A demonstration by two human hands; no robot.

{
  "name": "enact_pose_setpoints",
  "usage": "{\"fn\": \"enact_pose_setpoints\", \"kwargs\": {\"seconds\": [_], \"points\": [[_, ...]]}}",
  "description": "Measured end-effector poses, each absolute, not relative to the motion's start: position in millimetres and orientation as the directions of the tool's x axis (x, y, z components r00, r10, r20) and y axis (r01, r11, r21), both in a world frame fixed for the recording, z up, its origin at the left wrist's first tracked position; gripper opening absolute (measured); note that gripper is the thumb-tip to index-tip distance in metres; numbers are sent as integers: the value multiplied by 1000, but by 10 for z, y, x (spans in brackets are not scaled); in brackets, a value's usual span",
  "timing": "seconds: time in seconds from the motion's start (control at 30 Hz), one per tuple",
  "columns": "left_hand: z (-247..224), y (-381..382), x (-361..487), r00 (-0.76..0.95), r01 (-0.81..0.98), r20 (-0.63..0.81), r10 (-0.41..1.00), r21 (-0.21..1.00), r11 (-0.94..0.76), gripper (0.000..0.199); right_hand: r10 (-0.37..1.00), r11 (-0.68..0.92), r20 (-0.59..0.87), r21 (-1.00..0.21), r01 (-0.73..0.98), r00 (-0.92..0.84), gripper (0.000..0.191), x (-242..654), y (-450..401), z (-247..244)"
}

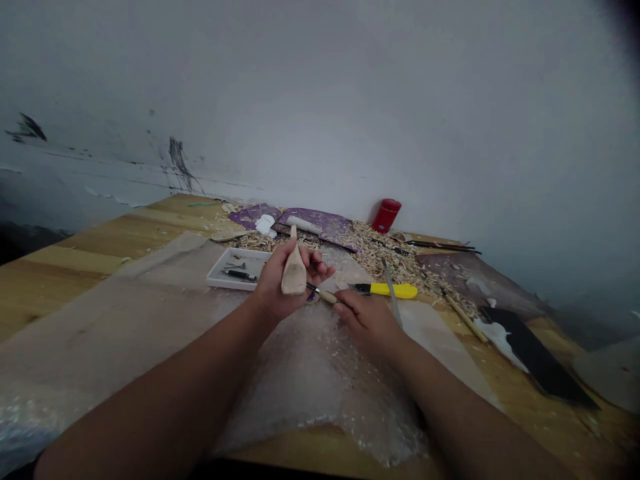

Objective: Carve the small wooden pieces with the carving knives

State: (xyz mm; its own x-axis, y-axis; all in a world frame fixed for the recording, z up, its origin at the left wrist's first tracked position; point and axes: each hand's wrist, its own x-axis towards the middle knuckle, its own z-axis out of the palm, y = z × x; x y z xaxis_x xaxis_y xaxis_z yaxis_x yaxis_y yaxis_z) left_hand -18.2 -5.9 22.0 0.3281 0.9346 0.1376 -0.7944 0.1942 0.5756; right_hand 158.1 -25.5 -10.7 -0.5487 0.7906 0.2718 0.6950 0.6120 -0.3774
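Observation:
My left hand (280, 280) is closed around a pale carved piece of wood (294, 272), broad at the near end and narrowing to a thin neck at the far end. My right hand (367, 319) grips a carving tool by its light wooden handle (327, 297). The tool's dark metal shaft points left, towards the underside of the wood and my left fingers. Its tip is hidden behind the wood and hand, so whether it touches the wood cannot be seen. Just beyond my right hand lies a yellow utility knife (395, 291), with a thin grey metal strip (393, 293) across it.
A white tray (216, 275) with a black-handled tool (240, 274) stands behind my left hand. Wood shavings (380, 257) and purple sheets (330, 223) cover the back. A red canister (387, 215) sits by the wall. Translucent wrap (150, 320) covers the wooden table; a black slab (540, 353) lies right.

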Motion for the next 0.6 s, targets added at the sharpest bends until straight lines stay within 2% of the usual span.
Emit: {"fn": "enact_pose_setpoints", "kwargs": {"seconds": [0.33, 0.6], "points": [[217, -68, -185, 351, -792, 162, 922, 577, 200, 40, 786, 618, 278, -342, 708, -552, 22, 1614, -230, -91], [182, -52, -164, 327, -697, 107, 939, 698, 164, 43, 763, 617, 544, -453, 644, -349, 21, 1686, -278, -38]]}}
